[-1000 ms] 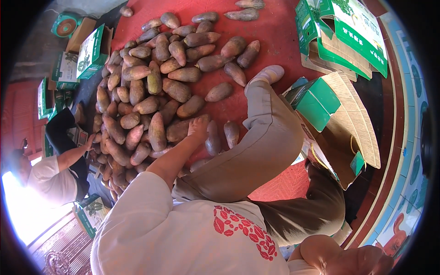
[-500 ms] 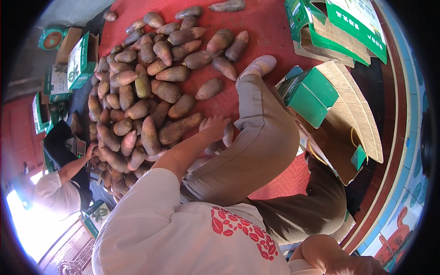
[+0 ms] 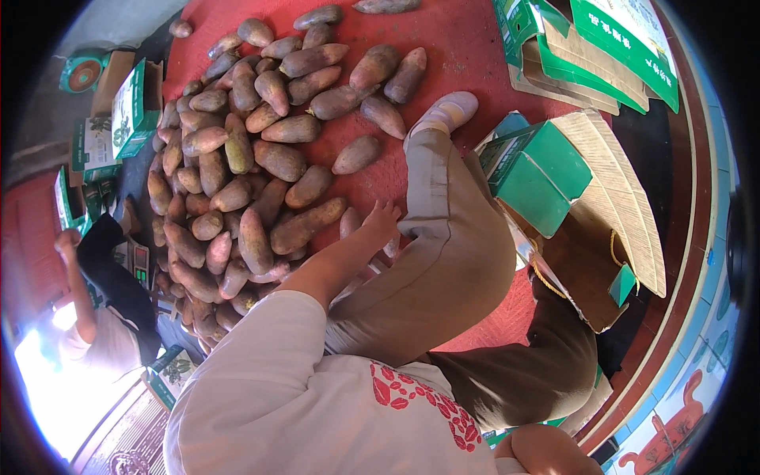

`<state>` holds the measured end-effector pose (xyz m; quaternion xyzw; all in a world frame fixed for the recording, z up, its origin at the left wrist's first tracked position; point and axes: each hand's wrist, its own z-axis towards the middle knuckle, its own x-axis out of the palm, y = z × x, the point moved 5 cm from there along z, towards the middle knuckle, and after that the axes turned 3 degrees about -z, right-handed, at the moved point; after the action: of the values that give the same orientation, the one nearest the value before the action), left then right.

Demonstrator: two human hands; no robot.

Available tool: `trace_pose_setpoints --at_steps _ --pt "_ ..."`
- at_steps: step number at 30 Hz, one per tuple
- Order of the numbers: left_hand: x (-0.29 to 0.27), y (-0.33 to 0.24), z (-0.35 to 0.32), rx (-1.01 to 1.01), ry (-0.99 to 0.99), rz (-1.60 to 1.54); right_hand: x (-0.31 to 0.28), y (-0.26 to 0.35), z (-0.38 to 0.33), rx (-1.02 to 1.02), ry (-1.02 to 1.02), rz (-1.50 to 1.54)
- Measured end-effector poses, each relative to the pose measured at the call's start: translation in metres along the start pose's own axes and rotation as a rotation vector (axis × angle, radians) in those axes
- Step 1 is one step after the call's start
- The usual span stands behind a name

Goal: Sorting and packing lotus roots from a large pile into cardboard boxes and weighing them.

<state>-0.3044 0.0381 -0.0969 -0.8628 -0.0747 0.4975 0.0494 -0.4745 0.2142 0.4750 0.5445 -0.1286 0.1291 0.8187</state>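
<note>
A big heap of elongated brown tubers [image 3: 281, 161] with pinkish tips lies on a red mat to my left and ahead. My left hand [image 3: 382, 218] is beside my raised knee, at the heap's near right edge. Its fingers look stretched and a little apart. One tuber [image 3: 349, 223] lies just left of the hand, and another [image 3: 391, 246] shows partly between the hand and my leg. Whether the fingers touch it is hard to tell. My right arm shows only at the lower right edge; its hand is out of the picture.
Beside my right leg stands an open green-and-brown carton [image 3: 546, 178] with a rope handle. Flattened green cartons [image 3: 590, 55] lie at the far right. Another person [image 3: 111, 293] sits left of the heap, near more cartons [image 3: 134, 111] and a scale [image 3: 141, 261].
My left hand has shifted slightly right along my leg. My right forearm and hand have dropped out of view. The other person's hand has lifted away from the heap.
</note>
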Motion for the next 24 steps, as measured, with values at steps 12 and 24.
trace_pose_setpoints --at_steps 12,24 --pt "-0.053 0.011 -0.032 -0.145 0.271 -0.036 -0.039 -0.066 -0.050 0.107 0.285 -0.301" --pt "-0.153 0.095 -0.104 -0.800 -0.076 -0.683 -0.101 -0.098 -0.092 0.716 -0.564 -1.621"
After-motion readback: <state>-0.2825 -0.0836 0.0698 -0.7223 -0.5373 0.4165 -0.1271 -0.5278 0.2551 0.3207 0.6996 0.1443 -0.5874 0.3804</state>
